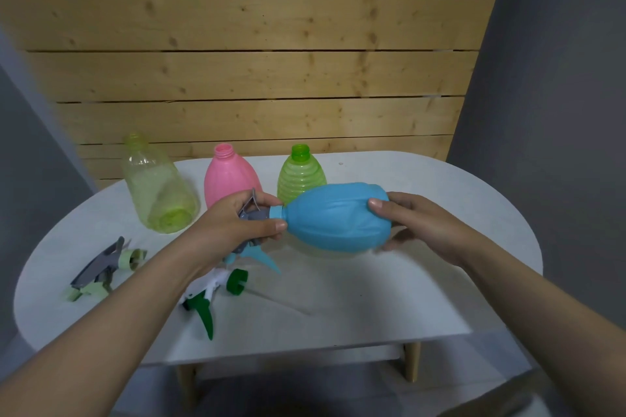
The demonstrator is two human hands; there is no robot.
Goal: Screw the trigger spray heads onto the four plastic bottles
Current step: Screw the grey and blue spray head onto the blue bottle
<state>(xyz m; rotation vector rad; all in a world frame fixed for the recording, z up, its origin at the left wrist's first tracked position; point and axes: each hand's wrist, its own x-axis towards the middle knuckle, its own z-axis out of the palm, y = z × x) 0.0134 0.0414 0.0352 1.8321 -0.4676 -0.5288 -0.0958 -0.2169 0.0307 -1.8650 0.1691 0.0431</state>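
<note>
Sideways, blue bottle between hands.

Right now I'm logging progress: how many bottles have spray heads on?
None look finished. In hand: the left hand holds a grey-and-blue trigger head at the neck of the blue plastic bottle, steadied by the right hand. Left: the pale yellow-green bottle, pink bottle and ribbed green bottle stand open-necked.

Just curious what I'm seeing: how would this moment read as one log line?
step: screwing head on blue bottle | left hand: on grey head | right hand: holds bottle base | uncapped bottles: three | loose heads on table: two
</note>
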